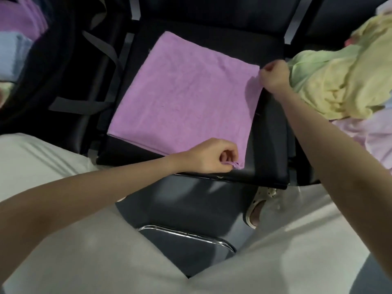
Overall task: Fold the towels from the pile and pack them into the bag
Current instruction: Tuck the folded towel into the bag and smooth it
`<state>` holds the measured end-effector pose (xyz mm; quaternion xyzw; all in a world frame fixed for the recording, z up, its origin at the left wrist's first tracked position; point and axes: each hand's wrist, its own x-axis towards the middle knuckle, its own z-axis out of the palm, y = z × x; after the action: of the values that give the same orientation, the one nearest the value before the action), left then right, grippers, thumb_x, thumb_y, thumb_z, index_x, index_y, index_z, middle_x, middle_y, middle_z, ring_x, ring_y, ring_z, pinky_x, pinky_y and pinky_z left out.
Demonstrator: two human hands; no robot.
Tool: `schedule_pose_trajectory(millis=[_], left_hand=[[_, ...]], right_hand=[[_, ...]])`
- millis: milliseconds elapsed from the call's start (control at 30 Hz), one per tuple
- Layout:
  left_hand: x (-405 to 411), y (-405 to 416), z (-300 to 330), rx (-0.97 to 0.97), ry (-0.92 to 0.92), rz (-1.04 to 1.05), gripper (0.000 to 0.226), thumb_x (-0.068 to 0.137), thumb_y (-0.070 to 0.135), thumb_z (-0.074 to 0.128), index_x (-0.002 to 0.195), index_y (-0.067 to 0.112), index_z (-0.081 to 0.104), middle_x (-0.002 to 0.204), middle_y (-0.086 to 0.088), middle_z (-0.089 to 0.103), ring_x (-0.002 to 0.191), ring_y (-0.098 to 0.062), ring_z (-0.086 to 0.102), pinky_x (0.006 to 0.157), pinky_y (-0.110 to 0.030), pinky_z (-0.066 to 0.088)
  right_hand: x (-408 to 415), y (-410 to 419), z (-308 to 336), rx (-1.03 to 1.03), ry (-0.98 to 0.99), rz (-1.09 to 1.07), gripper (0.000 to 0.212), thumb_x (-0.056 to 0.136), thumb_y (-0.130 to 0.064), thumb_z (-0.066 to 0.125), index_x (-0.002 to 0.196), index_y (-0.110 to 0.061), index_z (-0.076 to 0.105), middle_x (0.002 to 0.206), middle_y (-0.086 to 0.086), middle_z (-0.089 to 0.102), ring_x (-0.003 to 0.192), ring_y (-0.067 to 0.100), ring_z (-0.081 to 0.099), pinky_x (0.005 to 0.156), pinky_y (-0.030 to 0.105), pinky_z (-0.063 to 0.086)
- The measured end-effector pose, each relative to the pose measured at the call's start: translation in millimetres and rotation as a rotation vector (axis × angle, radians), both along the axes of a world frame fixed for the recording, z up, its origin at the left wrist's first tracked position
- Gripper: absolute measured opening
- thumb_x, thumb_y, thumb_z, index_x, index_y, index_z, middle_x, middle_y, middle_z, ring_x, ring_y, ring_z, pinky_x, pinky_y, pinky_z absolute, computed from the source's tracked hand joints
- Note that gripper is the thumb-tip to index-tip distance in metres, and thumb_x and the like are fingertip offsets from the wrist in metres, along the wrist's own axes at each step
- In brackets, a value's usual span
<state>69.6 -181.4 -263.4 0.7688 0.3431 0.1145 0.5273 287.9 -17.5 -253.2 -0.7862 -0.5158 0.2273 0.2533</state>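
At the far left, folded towels (14, 35) in purple and pale blue are being held inside a dark bag (53, 66), whose grey straps (99, 47) are lying across its side toward the middle seat. Just right of the bag, a purple towel (180, 94) is being spread flat on a black seat cushion (265, 158), folded into a rough square with its layered edge showing along the near left side. The near corner of this towel is being pinched between the thumb and curled fingers of the left hand (209, 157), right at the front of the cushion. The far right corner is being gripped by the right hand (274, 77), fingers curled closed around the cloth, so that the right edge is being lifted slightly off the cushion. To the right of that hand, a loose pile of towels (339, 81) is being heaped on the next seat, pale green and yellow cloth on top, with a light pink piece (373, 141) underneath. Light trousers (84, 251) are being worn by the person, and a pale sandal (257, 206) is being seen on the floor below the cushion.
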Motion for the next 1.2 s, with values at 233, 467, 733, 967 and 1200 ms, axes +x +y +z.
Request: schedule_pose_trajectory(millis=[233,467,733,967,1200], left_hand=[[2,13,-3,-0.252,-0.005,0.000,0.018,0.076,0.006,0.074,0.075,0.018,0.061,0.073,0.001,0.061,0.061,-0.007,0.051,0.063,-0.027,0.046],[0,14,-2,-0.311,0.003,0.001,0.023,0.077,0.005,0.071,0.072,0.023,0.058,0.070,0.007,0.059,0.060,-0.003,0.051,0.063,-0.021,0.045],[0,13,1,-0.317,0.000,0.026,0.021,0.078,0.005,0.071,0.072,0.021,0.059,0.072,0.004,0.059,0.062,-0.006,0.051,0.064,-0.024,0.045],[-1,15,3,-0.363,-0.007,0.043,0.023,0.078,0.002,0.072,0.072,0.018,0.058,0.073,-0.001,0.057,0.063,-0.008,0.048,0.064,-0.025,0.042],[0,15,8,-0.382,0.009,0.052,0.022,0.079,0.001,0.072,0.073,0.017,0.058,0.070,0.003,0.056,0.060,-0.003,0.048,0.060,-0.015,0.041]], right_hand=[[-2,50,-12,-0.129,0.009,-0.107,0.031,0.084,-0.024,0.065,0.109,-0.006,0.062,0.104,0.007,0.063,0.093,0.020,0.060,0.076,0.027,0.048],[-4,52,-11,-0.221,-0.073,-0.084,0.033,0.083,-0.028,0.072,0.100,-0.006,0.055,0.111,0.009,0.058,0.096,0.023,0.057,0.072,0.029,0.049],[-8,42,-3,-0.034,-0.138,0.036,0.020,0.080,-0.014,0.074,0.098,-0.006,0.069,0.096,0.005,0.065,0.082,0.015,0.061,0.069,0.021,0.047],[9,31,10,0.044,0.185,-0.210,0.022,0.072,-0.010,0.076,0.062,-0.013,0.057,0.068,0.003,0.060,0.054,0.009,0.053,0.043,0.017,0.041],[12,21,-1,-0.134,-0.121,-0.175,0.047,0.073,-0.020,0.078,0.112,0.001,0.062,0.107,0.010,0.065,0.097,0.020,0.061,0.074,0.025,0.045]])
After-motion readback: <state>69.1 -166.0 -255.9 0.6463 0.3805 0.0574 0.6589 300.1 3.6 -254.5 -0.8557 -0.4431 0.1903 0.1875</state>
